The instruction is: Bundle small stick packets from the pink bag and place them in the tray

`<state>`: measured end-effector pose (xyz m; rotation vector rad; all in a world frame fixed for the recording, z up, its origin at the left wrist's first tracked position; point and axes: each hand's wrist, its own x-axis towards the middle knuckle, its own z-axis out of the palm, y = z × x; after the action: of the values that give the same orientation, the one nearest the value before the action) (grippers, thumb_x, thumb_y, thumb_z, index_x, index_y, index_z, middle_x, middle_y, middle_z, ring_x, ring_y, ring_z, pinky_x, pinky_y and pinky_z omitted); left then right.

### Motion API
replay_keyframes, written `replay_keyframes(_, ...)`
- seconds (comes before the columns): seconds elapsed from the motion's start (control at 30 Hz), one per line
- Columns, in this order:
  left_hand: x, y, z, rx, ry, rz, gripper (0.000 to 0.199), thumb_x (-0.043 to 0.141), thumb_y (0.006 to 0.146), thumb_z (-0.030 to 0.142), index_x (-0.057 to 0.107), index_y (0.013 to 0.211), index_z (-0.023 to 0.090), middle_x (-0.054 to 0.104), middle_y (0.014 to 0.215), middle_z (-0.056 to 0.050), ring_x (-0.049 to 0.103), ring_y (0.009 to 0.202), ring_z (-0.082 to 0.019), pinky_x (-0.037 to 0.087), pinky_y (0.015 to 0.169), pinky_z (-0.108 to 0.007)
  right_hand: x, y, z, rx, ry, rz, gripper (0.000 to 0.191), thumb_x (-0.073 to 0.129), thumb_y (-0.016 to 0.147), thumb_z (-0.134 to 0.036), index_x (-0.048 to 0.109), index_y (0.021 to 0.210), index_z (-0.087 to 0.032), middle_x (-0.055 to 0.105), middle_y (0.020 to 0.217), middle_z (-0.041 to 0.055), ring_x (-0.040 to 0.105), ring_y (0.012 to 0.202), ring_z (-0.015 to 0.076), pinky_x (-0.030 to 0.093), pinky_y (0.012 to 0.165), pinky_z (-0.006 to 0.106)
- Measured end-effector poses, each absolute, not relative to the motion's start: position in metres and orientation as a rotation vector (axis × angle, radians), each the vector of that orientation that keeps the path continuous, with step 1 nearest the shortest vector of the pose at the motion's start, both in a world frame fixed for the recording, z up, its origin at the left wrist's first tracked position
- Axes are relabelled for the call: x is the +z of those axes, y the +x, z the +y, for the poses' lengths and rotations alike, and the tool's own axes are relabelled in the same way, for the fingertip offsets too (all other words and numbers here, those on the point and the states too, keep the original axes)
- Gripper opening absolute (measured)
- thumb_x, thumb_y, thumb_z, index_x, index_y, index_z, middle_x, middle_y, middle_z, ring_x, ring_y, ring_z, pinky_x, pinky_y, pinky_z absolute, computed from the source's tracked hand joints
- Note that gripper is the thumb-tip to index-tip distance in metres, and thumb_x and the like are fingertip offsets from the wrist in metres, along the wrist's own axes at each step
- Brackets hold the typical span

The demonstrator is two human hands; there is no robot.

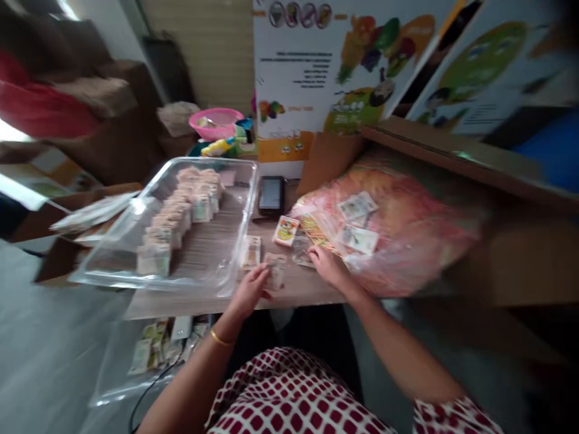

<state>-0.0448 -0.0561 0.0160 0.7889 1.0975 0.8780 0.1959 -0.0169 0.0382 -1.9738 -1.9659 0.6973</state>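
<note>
A small, flat packet [277, 278] with a glossy, see-through face lay near the front edge of the wood-grained table [190, 303], between the two hands. Beside it were a rectangular stack [251, 252] with a pale printed face, a crumpled piece of clear plastic [300, 252] and a white box [286, 231] with a bright picture. Farther out, a shiny clear plastic tray [231, 278] held close rows of upright packets [169, 220]; on the other side bulged a wrinkled, filmy bag [411, 247] with reddish and yellow tones, in a brown cardboard box [534, 259]. A dark, rounded-corner device [271, 194] stood behind.

The left hand [253, 286] gripped the packet's near side between thumb and fingers. The right hand [329, 265] had its fingertips drawn nearly together at the clear plastic; whether they pinched it could not be told.

Blur hid the packet's print and contents, the left fingers partly covered it, and the cardboard box faded into shadow.
</note>
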Motion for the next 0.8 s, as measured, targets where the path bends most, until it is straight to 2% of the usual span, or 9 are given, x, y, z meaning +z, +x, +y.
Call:
replay_keyframes(0.03,0.014,-0.048,-0.056,0.881,0.768,1.11,0.057,0.082,0.073,0.06,0.073,0.113,0.02,0.073,0.098,-0.006,0.073,0.079,-0.023,0.049,0.045,-0.022,0.038,0.203,-0.013,0.572,-2.077,-2.005,0.027,0.044,0.1,-0.02,0.066,0.115,-0.017,0.073,0.12,0.0144,0.07,0.107,0.0251,0.05,0.089,0.033)
replay_keyframes(0.1,0.009,-0.05,-0.055,0.879,0.727,1.103,0.053,0.083,0.074,0.056,0.075,0.111,0.019,0.074,0.108,-0.008,0.073,0.086,-0.023,0.055,0.051,-0.025,0.039,0.214,-0.007,0.382,-2.24,-2.072,0.032,0.042,0.103,-0.018,0.064,0.125,-0.013,0.071,0.124,0.0178,0.069,0.114,0.0272,0.05,0.093,0.034)
replay_keyframes(0.17,0.004,-0.049,-0.055,0.909,0.675,1.07,0.048,0.084,0.075,0.052,0.077,0.109,0.019,0.075,0.111,-0.007,0.072,0.092,-0.023,0.062,0.067,-0.03,0.041,0.218,-0.001,0.253,-2.331,-2.135,0.034,0.039,0.104,-0.016,0.061,0.13,-0.012,0.07,0.125,0.0202,0.069,0.113,0.0282,0.051,0.093,0.035)
replay_keyframes(0.27,0.0,-0.045,-0.058,0.922,0.642,1.038,0.045,0.084,0.076,0.051,0.077,0.107,0.019,0.077,0.109,-0.006,0.072,0.096,-0.024,0.062,0.084,-0.037,0.044,0.213,0.008,0.192,-2.365,-2.208,0.039,0.038,0.103,-0.012,0.057,0.136,-0.015,0.066,0.13,0.0213,0.07,0.112,0.0284,0.054,0.092,0.037)
replay_keyframes(0.4,-0.003,-0.042,-0.062,0.898,0.653,1.031,0.046,0.082,0.077,0.053,0.076,0.108,0.02,0.077,0.108,-0.007,0.073,0.095,-0.024,0.061,0.085,-0.037,0.043,0.197,0.026,0.14,-2.435,-2.216,0.045,0.033,0.1,-0.006,0.054,0.139,-0.01,0.065,0.129,0.0263,0.073,0.106,0.031,0.057,0.086,0.042)
replay_keyframes(0.57,-0.006,-0.041,-0.065,0.895,0.635,0.989,0.045,0.082,0.078,0.052,0.076,0.11,0.02,0.077,0.111,-0.006,0.071,0.093,-0.022,0.062,0.087,-0.038,0.044,0.184,0.05,0.082,-2.46,-2.219,0.043,0.032,0.1,-0.003,0.057,0.134,0.003,0.066,0.125,0.0335,0.072,0.111,0.0329,0.057,0.088,0.038)
replay_keyframes(0.8,-0.003,-0.036,-0.065,0.887,0.663,1.005,0.046,0.083,0.076,0.053,0.077,0.108,0.019,0.076,0.113,-0.007,0.07,0.095,-0.023,0.062,0.086,-0.038,0.045,0.179,0.061,0.027,-2.463,-2.275,0.036,0.043,0.096,-0.001,0.065,0.124,0.006,0.07,0.117,0.0326,0.072,0.109,0.0327,0.057,0.086,0.039)
